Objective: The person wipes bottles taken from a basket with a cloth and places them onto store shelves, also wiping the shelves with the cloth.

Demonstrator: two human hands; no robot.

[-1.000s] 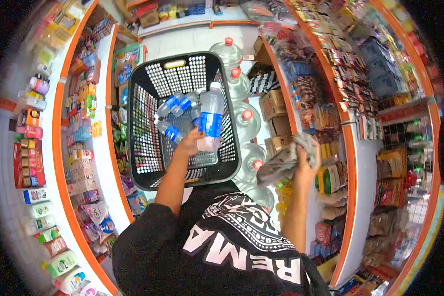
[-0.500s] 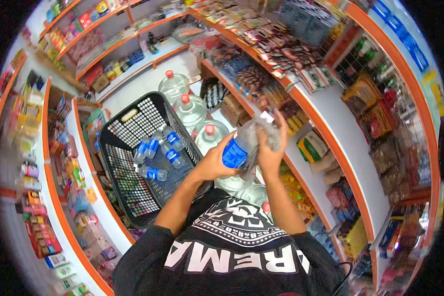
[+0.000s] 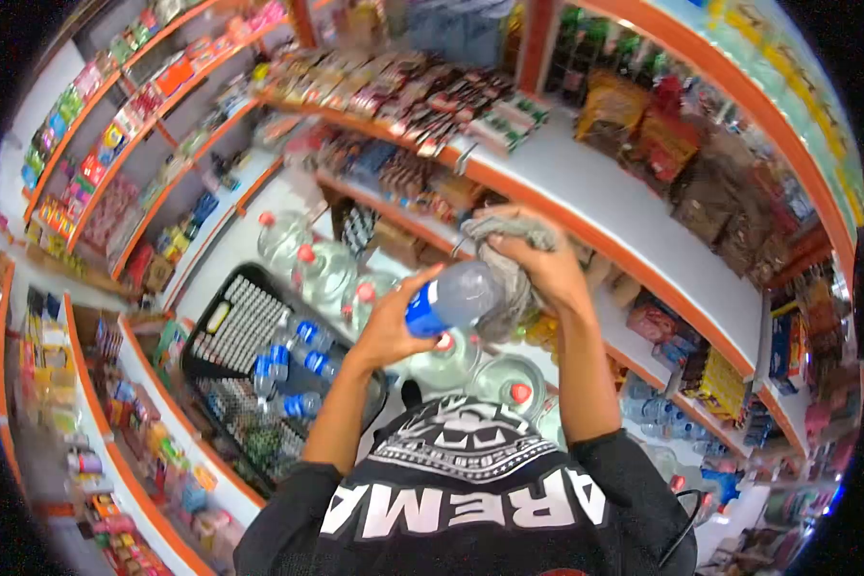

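My left hand (image 3: 391, 322) is wrapped round a clear plastic water bottle (image 3: 451, 300) with a blue label, tilted in front of my chest. Just right of the bottle, a crumpled grey cloth (image 3: 509, 259) hangs from my right hand (image 3: 545, 264), whose fingers close on it. The cloth lies close against the bottle's end; whether they touch is hard to tell. Below and to the left, several similar small bottles (image 3: 307, 360) lie in a black plastic basket (image 3: 223, 331).
Large clear water jugs (image 3: 326, 274) with red caps stand in a row beside the basket. Orange-edged shelves (image 3: 624, 182) packed with goods run along the right. More stocked shelves (image 3: 134, 125) stand on the left and at the back.
My view has swung to the right, so the basket and jugs sit further left. The cloth has come away from around the bottle's end toward the right, still in my right hand.
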